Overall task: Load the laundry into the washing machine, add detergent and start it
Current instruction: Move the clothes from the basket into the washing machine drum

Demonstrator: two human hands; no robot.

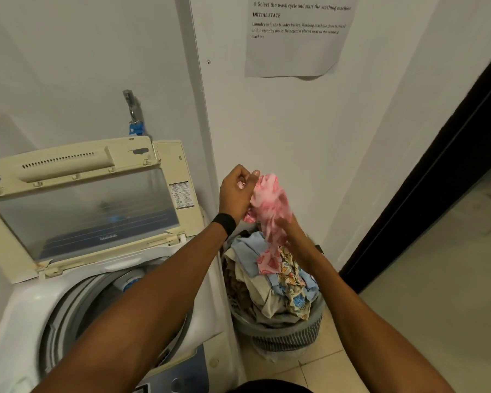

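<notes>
Left hand (236, 192) and right hand (294, 231) grip a pink garment (270, 204). Below it sits the basket (270, 334), on tiled floor (357, 347) beside the open washing machine (26, 310).

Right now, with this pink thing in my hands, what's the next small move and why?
Probably swing the pink garment left and drop it into the drum. Your left hand grips its top, your right hand, blurred, is at it lower down, it hangs above the laundry basket, and the lid already stands open.

both forearms reach forward, left hand (236, 194) and right hand (293, 231) gripping one pink garment (270, 199).
</notes>
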